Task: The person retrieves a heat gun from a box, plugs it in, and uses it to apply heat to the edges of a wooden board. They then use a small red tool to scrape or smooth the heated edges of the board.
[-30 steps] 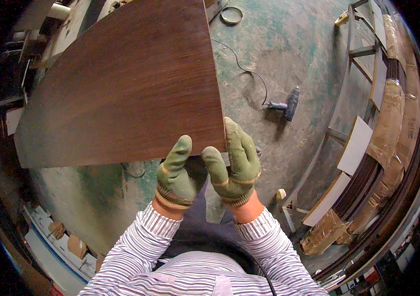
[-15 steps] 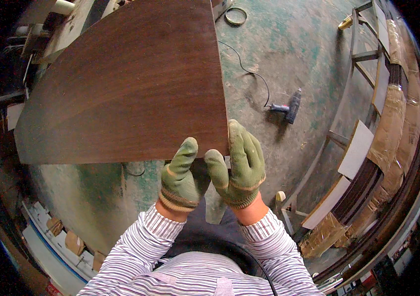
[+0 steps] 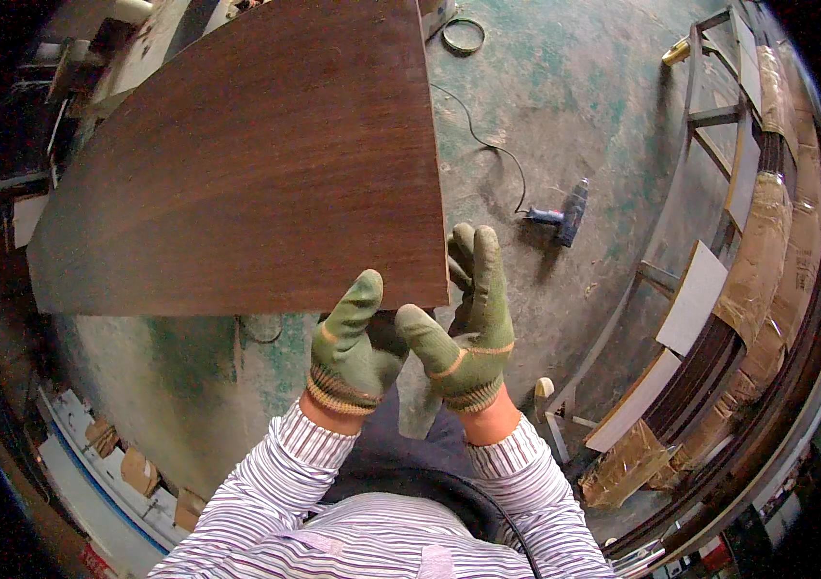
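A large dark brown wood-grain board (image 3: 266,174) lies flat in front of me, its near right corner close to my hands. My left hand (image 3: 357,343), in a green work glove, is closed on the near edge, thumb on top and fingers hidden beneath. At the corner is my right hand (image 3: 468,333), gloved alike. Its fingers stretch up along the outside of the right edge, and its thumb stands apart, just below the near edge. Whether the right fingertips touch the board I cannot tell.
On the stained floor to the right lies a corded power tool (image 3: 565,212); its black cable runs toward the board. A ring-shaped coil (image 3: 464,37) sits farther off. Along the right stands a metal frame rack (image 3: 661,275) beside long cardboard-wrapped panels (image 3: 753,280). Cardboard pieces (image 3: 140,471) lie at lower left.
My right hand has turned and its fingers have straightened and parted along the board's right edge. Its thumb has come down slightly. My left hand keeps its hold.
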The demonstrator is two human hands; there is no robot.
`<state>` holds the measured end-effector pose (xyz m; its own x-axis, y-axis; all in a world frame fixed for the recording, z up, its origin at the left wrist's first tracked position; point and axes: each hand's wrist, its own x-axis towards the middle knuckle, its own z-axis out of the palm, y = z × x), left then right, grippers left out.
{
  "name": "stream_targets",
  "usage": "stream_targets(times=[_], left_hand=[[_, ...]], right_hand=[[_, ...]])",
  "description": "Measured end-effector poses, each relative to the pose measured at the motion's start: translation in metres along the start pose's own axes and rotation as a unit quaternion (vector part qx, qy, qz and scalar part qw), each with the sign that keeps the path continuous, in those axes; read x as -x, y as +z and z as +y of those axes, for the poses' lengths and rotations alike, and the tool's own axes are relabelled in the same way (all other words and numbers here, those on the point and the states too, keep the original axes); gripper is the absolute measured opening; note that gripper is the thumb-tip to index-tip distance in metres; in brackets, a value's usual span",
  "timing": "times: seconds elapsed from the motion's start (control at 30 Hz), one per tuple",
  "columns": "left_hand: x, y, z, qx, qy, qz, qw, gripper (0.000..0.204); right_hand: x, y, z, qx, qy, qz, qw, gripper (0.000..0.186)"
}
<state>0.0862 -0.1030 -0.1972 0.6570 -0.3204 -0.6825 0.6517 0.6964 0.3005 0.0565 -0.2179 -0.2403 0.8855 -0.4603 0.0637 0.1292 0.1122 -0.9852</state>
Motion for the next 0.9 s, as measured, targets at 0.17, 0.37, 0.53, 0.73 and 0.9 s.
stream_targets(times=[0.17,0.37,0.53,0.73,0.9], left_hand=[[0.005,0.002,-0.006,0.018,0.022,0.021,0.999,0.056],[0.004,0.010,-0.005,-0.004,0.052,0.032,0.998,0.051],[0.005,0.008,-0.001,-0.031,0.040,0.033,0.998,0.035],[0.008,0.007,0.000,-0.020,0.035,0.052,0.998,0.025],[0.008,0.011,0.005,-0.033,0.032,0.034,0.998,0.026]], right_hand=[[-0.010,-0.016,0.002,0.160,-0.084,-0.084,0.980,0.083],[-0.015,-0.014,-0.004,0.270,-0.141,-0.101,0.947,0.077],[-0.019,-0.012,-0.011,0.315,-0.160,-0.110,0.929,0.077],[-0.019,-0.009,-0.011,0.339,-0.183,-0.112,0.916,0.079],[-0.009,-0.003,-0.008,0.202,-0.072,-0.088,0.973,0.084]])
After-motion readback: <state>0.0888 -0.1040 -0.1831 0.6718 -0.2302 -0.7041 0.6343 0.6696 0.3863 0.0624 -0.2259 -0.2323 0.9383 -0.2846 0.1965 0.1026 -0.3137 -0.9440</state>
